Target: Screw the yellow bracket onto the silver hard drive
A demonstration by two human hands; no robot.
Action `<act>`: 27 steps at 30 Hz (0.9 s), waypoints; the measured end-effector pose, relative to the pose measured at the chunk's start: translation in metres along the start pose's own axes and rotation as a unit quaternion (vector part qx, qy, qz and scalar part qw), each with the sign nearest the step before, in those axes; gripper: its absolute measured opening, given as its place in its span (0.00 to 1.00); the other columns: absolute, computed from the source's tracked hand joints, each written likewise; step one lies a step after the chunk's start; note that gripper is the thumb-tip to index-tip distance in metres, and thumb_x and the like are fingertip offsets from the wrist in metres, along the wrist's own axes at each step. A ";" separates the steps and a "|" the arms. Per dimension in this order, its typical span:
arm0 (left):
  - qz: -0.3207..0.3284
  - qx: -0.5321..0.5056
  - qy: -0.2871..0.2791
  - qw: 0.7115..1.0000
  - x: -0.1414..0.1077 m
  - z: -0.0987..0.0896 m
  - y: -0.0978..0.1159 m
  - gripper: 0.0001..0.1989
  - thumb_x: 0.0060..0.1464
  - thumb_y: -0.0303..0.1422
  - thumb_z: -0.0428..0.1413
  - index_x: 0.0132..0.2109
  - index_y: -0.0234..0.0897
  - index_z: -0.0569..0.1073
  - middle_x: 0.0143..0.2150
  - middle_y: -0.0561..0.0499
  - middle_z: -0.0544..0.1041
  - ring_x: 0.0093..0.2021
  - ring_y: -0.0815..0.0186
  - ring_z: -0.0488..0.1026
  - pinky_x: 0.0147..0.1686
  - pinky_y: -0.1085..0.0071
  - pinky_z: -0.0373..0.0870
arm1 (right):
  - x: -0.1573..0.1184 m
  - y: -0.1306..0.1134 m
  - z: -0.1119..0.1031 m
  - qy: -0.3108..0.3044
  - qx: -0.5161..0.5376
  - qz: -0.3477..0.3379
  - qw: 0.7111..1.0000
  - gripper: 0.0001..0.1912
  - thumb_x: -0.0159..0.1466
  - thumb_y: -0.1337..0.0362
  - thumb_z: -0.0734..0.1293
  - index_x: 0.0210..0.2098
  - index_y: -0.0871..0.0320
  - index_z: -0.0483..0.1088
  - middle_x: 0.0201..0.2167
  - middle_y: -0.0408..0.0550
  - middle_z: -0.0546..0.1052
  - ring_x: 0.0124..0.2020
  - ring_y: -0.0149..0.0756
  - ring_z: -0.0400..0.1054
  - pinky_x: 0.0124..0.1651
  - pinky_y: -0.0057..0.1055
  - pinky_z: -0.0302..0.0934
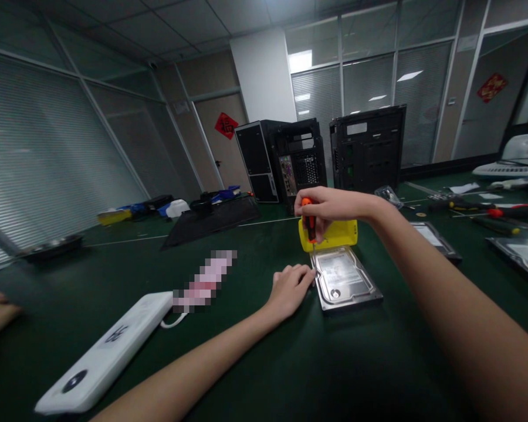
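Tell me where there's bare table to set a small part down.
The green table is bare this side of the hard drive, between the left forearm and right forearm, and between the left forearm and the white device. It's crowded on the right with tools and more drives; beyond the hard drive, a yellow piece and computer cases take space.

Ceiling (pixel 171 29): glowing palest high above both hands, dimming into grey toward the corners.
Glass panels (pixel 365 82): throwing back lamp light, hard white glare spots showing beyond the right hand (pixel 314 214).
Hard drive (pixel 345 278): giving off a silvery sheen just right of the left hand (pixel 290 287) — its label print blurring past reading.
Tabletop (pixel 277 381): lying dim, deepening almost to black below the hands.
Pixelated patch (pixel 206 281): hiding all detail left of the left hand.
Right forearm (pixel 444 299): stretching wide toward the edge — the lens is distorting.
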State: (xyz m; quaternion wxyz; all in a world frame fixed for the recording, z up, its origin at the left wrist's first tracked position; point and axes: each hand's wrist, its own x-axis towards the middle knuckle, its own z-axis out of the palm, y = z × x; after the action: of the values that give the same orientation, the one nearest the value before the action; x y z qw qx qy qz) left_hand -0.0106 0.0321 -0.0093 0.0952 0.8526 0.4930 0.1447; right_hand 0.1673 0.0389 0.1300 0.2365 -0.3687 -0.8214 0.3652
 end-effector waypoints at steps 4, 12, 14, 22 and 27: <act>-0.001 -0.001 -0.002 1.000 0.000 -0.001 0.001 0.21 0.58 0.44 0.34 0.33 0.41 0.68 0.35 0.53 0.71 0.41 0.63 0.64 0.37 0.67 0.55 | 0.000 -0.001 0.001 0.001 0.001 -0.001 1.000 0.07 0.62 0.62 0.55 0.38 0.59 0.57 0.32 0.50 0.73 0.22 0.29 0.70 0.25 0.26 0.67; 0.001 0.003 -0.001 1.000 0.001 0.001 0.000 0.21 0.59 0.43 0.34 0.32 0.41 0.68 0.35 0.54 0.71 0.41 0.63 0.64 0.37 0.67 0.54 | 0.001 0.000 0.003 0.007 -0.009 -0.008 1.000 0.08 0.62 0.61 0.56 0.38 0.59 0.57 0.31 0.50 0.73 0.22 0.30 0.70 0.23 0.26 0.67; 0.003 0.003 -0.001 1.000 0.001 0.001 -0.001 0.21 0.59 0.43 0.34 0.33 0.41 0.68 0.35 0.54 0.71 0.41 0.62 0.64 0.36 0.67 0.54 | 0.001 0.001 0.003 0.010 -0.009 -0.009 1.000 0.08 0.62 0.61 0.56 0.38 0.59 0.57 0.30 0.50 0.73 0.22 0.30 0.70 0.23 0.27 0.67; -0.001 -0.001 -0.005 1.000 -0.001 0.000 0.001 0.21 0.59 0.43 0.33 0.33 0.41 0.68 0.35 0.53 0.71 0.41 0.63 0.64 0.37 0.66 0.54 | 0.001 0.001 0.002 0.004 -0.007 -0.007 1.000 0.08 0.62 0.61 0.55 0.38 0.59 0.57 0.31 0.49 0.73 0.23 0.29 0.70 0.26 0.26 0.67; -0.001 -0.004 -0.007 1.000 -0.001 -0.002 0.002 0.23 0.59 0.44 0.33 0.32 0.41 0.68 0.35 0.53 0.71 0.41 0.63 0.64 0.38 0.66 0.55 | 0.001 0.001 0.001 0.005 -0.012 -0.013 1.000 0.09 0.61 0.61 0.56 0.38 0.59 0.57 0.32 0.50 0.73 0.23 0.30 0.70 0.25 0.27 0.67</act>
State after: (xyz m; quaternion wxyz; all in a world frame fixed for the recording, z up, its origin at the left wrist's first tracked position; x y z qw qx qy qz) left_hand -0.0100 0.0306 -0.0072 0.1026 0.8526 0.4928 0.1402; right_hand 0.1667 0.0398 0.1283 0.2410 -0.3628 -0.8293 0.3499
